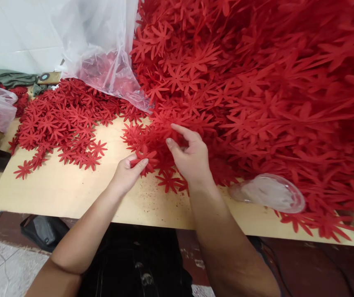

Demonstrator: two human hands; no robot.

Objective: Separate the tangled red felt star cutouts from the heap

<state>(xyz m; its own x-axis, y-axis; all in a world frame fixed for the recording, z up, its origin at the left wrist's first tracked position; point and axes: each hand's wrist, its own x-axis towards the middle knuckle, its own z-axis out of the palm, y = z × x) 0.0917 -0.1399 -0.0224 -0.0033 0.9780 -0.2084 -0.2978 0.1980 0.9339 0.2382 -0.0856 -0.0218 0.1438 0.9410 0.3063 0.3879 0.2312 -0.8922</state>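
— Two hands out over the surface (71,189), and yours are both busy at the foot of the big red heap (257,90). What's the left one got?

— Your left hand (126,175) is pinched narrow, thumb and fingers closed on a red flower cutout (144,157), right at the heap's near-left edge. The piece is touching other cutouts lying flat beside it.

— And the right?

— Your right hand (191,159) sits just beside the left, a little closer to the heap. Fingers curled, index stretched onto the loose pieces at the heap's rim, thumb tucked below. Half-closed, touching the cutouts; whether it grips one I cannot tell.

— Anything else round the heap?

— Left of the heap, well apart from your hands, a flatter spread of the same red flowers (62,119) lies on the bare wood. Behind that spread, leaning against the heap's left side, a clear plastic bag (102,49) with more red pieces showing through it. At the heap's near side, right of your right forearm, a clear plastic dish (268,192) lies at the heap's edge, close to the surface's front lip. Red specks dust the wood under your wrists.
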